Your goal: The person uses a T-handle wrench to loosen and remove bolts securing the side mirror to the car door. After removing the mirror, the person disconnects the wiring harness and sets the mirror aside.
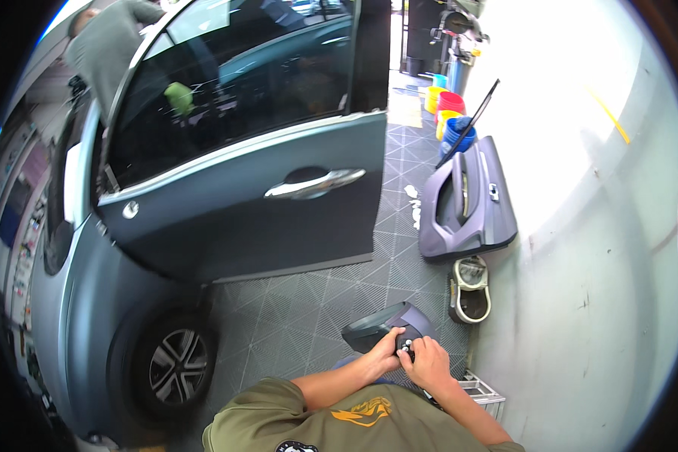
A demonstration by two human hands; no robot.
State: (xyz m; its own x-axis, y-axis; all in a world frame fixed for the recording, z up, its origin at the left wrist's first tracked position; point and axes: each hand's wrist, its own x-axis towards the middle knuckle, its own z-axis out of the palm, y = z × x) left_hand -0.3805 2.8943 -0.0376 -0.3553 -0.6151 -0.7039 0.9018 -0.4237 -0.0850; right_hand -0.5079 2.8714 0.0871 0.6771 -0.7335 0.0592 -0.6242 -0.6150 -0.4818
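Note:
In front of my body I hold a dark grey car side mirror [375, 327], its housing pointing left and its mounting base toward me. My left hand [384, 357] is closed around the base, the thumb lying on top. Bent over the other side of the base is my right hand [431, 363], its thumb and fingers pinched beside several small silver studs [407, 346]. Whether a small part sits between those right fingertips is too small to tell. A blue-grey car door [279, 226] with a chrome handle stands beyond the mirror, swung out from the car.
A removed door trim panel [471, 203] leans by the right wall, with a cup-holder-like part [470, 290] nearer me. A metal step ladder [484, 392] stands close on my right. Coloured buckets [450, 103] line the back. Another person [117, 53] bends over the car's far side.

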